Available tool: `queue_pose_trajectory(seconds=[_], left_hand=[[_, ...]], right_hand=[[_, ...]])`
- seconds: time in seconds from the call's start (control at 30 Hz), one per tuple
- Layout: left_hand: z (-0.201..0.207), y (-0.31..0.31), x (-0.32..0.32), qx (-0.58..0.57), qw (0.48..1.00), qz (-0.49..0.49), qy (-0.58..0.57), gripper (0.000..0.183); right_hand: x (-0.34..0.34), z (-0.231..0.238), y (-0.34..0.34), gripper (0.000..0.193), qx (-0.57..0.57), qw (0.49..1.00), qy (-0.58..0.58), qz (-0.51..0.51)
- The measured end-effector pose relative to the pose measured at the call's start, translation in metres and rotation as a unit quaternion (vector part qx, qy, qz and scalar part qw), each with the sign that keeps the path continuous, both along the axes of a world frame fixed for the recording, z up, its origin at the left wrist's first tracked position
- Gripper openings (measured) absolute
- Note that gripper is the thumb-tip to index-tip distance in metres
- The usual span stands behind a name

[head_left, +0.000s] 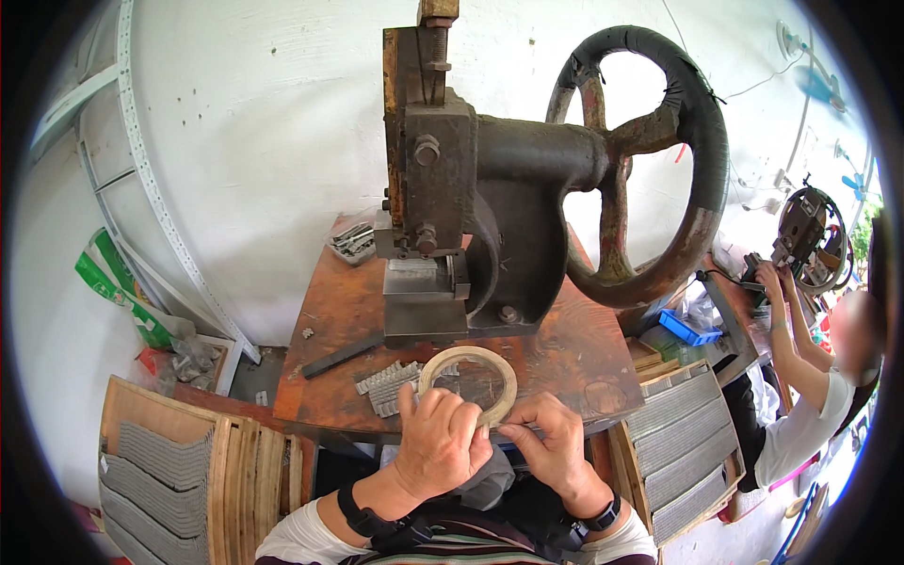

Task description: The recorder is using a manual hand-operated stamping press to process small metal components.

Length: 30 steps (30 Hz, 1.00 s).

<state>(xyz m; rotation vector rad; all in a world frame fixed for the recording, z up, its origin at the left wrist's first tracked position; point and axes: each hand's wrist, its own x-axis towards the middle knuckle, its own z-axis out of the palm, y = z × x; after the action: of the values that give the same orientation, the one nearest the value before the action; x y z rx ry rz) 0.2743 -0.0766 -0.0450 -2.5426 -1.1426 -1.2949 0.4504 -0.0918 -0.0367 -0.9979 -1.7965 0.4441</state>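
A roll of beige tape [508, 379] is held up over the front edge of the wooden bench, its ring facing me. My left hand [439, 441] is closed around the roll's lower left side. My right hand [551, 441] is closed in a pinch by the roll's lower right; the tape's end seems to be between the fingertips, though it is too small to make out. Just behind the roll lie several ridged grey metal strips [384, 386]. A dark flat bar [343, 355] rests on the bench to their left.
A hand press [438, 188] with a large wrapped wheel [711, 141] stands on the bench [320, 301]. A tray of metal pieces [353, 243] sits behind. Wooden trays of grey strips flank me, left [155, 480] and right [683, 443]. A co-worker [810, 405] works at another press, far right.
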Motion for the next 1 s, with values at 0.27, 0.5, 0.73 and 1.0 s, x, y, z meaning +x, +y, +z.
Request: queue_pose_trajectory(seconds=[0.27,0.5,0.73,1.0], left_hand=[[-0.009,0.015,-0.003,-0.239,0.943,0.047,-0.227,0.010],[0.019,-0.009,-0.003,-0.354,0.890,-0.161,-0.239,0.024],[0.011,-0.008,0.005,-0.450,0.796,-0.270,-0.302,0.034],[0.008,-0.002,-0.002,-0.293,0.918,-0.240,-0.119,0.035]], right_hand=[[-0.005,0.014,-0.025,0.026,0.190,0.978,-0.047,-0.076],[0.029,0.034,-0.021,0.014,-0.034,0.996,0.048,0.073],[0.041,0.039,-0.008,0.014,-0.023,0.994,0.022,0.106],[0.033,0.047,-0.004,0.015,-0.021,0.986,-0.101,0.134]])
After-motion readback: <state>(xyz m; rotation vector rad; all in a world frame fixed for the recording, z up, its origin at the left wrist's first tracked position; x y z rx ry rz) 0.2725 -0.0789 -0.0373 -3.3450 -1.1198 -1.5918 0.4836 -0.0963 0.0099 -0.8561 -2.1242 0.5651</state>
